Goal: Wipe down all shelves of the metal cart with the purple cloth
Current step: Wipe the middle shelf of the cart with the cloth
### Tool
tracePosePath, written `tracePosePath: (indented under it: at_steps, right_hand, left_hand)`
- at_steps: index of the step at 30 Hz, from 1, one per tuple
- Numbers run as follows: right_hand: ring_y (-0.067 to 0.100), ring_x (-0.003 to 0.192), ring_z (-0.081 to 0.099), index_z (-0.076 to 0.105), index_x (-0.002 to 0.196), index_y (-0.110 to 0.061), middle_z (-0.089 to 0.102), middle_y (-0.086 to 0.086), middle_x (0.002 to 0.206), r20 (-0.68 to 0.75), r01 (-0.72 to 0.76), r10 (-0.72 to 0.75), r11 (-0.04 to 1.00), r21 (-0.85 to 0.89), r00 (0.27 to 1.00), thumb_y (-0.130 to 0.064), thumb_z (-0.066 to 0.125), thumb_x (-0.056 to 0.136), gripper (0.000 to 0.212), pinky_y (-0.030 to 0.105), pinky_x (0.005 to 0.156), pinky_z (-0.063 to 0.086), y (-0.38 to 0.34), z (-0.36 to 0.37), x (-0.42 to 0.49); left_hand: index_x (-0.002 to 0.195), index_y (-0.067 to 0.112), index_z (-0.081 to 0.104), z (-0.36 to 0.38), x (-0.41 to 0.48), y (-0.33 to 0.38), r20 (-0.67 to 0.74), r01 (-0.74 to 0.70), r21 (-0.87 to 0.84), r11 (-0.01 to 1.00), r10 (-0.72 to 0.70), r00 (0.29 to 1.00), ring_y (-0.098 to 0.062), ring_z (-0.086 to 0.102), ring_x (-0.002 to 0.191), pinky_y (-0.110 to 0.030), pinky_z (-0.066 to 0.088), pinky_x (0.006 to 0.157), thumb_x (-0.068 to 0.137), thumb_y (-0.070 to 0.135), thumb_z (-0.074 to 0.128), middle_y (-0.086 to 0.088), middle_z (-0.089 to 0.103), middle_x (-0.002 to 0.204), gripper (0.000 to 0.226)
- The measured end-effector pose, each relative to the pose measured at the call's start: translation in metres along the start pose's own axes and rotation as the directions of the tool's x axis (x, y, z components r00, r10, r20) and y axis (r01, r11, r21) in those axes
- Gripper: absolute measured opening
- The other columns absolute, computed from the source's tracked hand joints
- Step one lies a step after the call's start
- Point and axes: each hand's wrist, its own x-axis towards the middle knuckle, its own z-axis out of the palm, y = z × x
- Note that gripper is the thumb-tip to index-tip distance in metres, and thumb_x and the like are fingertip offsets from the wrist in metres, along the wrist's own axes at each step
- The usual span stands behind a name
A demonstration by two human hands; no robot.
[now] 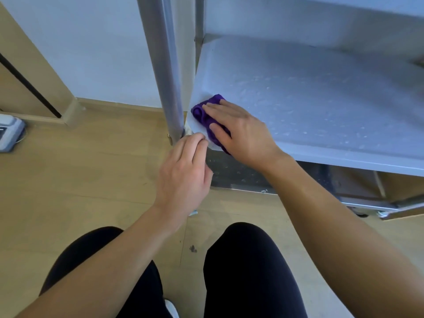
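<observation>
Lying bunched at the near left corner of a shelf (321,99) of the metal cart (321,24), the purple cloth (204,113) is pressed flat under the right hand (243,131), whose fingers (220,109) are stretched out straight across it. The left hand (183,171) is held against that same corner, just beside the upright post (165,65), with its fingers (197,141) curled; whether the shelf edge is actually gripped cannot be told. Water droplets (286,106) are scattered over the shelf to the right of the cloth.
</observation>
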Motion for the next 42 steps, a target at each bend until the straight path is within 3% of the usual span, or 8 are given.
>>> tracePosePath:
  at_steps: [8,15,19,22,26,31,38,42]
  right_hand:
    - [0.017,0.118,0.050,0.055,0.131,-0.021,0.058,-0.006,0.127,-0.007,-0.071,0.072,0.997,0.004,0.997,-0.018,0.042,0.096,0.037,0.020,0.075,0.032,0.010,0.001,0.017]
    - [0.017,0.120,0.049,0.055,0.129,-0.019,0.059,-0.006,0.128,0.017,-0.042,0.043,0.999,-0.035,0.999,-0.018,0.041,0.096,0.036,0.024,0.083,0.041,0.006,0.002,0.020]
    - [0.017,0.132,0.043,0.055,0.132,-0.022,0.054,-0.007,0.137,0.040,-0.041,0.040,0.999,0.031,0.998,-0.020,0.046,0.096,0.037,0.031,0.101,0.043,-0.006,0.004,0.020]
    - [0.012,0.134,0.041,0.053,0.134,-0.029,0.053,-0.012,0.138,0.046,-0.058,0.055,0.996,0.061,0.997,-0.023,0.046,0.096,0.039,0.029,0.097,0.043,-0.005,0.003,0.021]
    - [0.016,0.109,0.054,0.053,0.129,-0.036,0.057,-0.009,0.125,0.025,-0.186,0.185,0.982,0.044,0.982,-0.021,0.043,0.095,0.039,0.029,0.076,0.046,0.014,-0.010,0.023]
    - [0.026,0.102,0.056,0.055,0.127,-0.029,0.060,0.002,0.120,-0.004,-0.373,0.374,0.927,0.039,0.928,-0.018,0.042,0.094,0.037,0.034,0.077,0.048,0.050,-0.023,0.018]
    - [0.014,0.120,0.052,0.059,0.128,-0.027,0.060,-0.009,0.129,-0.011,-0.088,0.090,0.990,0.110,0.996,-0.014,0.047,0.092,0.039,0.028,0.092,0.046,-0.003,0.007,0.021]
    - [0.015,0.105,0.055,0.056,0.127,-0.038,0.061,-0.009,0.120,0.020,-0.198,0.198,0.970,0.141,0.980,-0.019,0.043,0.093,0.041,0.031,0.080,0.049,0.014,0.000,0.030]
  left_hand:
    - [0.105,0.007,0.064,-0.001,0.012,0.013,-0.015,0.022,0.148,0.989,-0.020,1.000,-0.023,0.059,0.093,-0.031,0.049,0.068,0.079,0.012,0.052,-0.004,0.060,0.106,0.029]
    - [0.086,0.009,0.067,-0.003,0.032,0.008,-0.034,0.010,0.167,0.986,-0.005,0.999,-0.025,0.057,0.076,-0.038,0.051,0.058,0.087,0.009,0.056,-0.004,0.060,0.089,0.012]
    - [0.080,0.008,0.066,0.000,0.040,-0.002,-0.028,-0.017,0.134,0.991,0.021,0.999,-0.025,0.057,0.073,-0.038,0.049,0.046,0.078,0.001,0.069,-0.003,0.060,0.083,0.008]
    - [0.076,0.010,0.066,0.005,0.041,-0.008,-0.095,-0.081,0.139,0.987,0.095,0.991,-0.023,0.056,0.069,-0.033,0.044,0.043,0.084,0.007,0.061,-0.002,0.059,0.077,0.010]
    - [0.077,0.012,0.062,0.008,0.038,-0.010,-0.127,-0.135,0.216,0.967,0.164,0.978,-0.021,0.053,0.071,-0.032,0.041,0.049,0.090,0.011,0.051,-0.001,0.057,0.079,0.017]
    - [0.083,0.010,0.060,0.009,0.042,-0.007,-0.105,-0.138,0.146,0.980,0.154,0.982,-0.024,0.054,0.076,-0.035,0.043,0.052,0.093,0.009,0.048,-0.004,0.056,0.086,0.015]
    - [0.081,0.008,0.056,0.008,0.047,-0.007,-0.123,-0.140,0.183,0.973,0.164,0.979,-0.028,0.053,0.071,-0.035,0.036,0.054,0.089,0.008,0.055,-0.008,0.052,0.080,0.008]
    - [0.075,0.009,0.053,0.006,0.049,-0.003,-0.105,-0.125,0.205,0.971,0.149,0.983,-0.028,0.051,0.068,-0.032,0.028,0.053,0.089,0.008,0.055,-0.007,0.049,0.077,0.014]
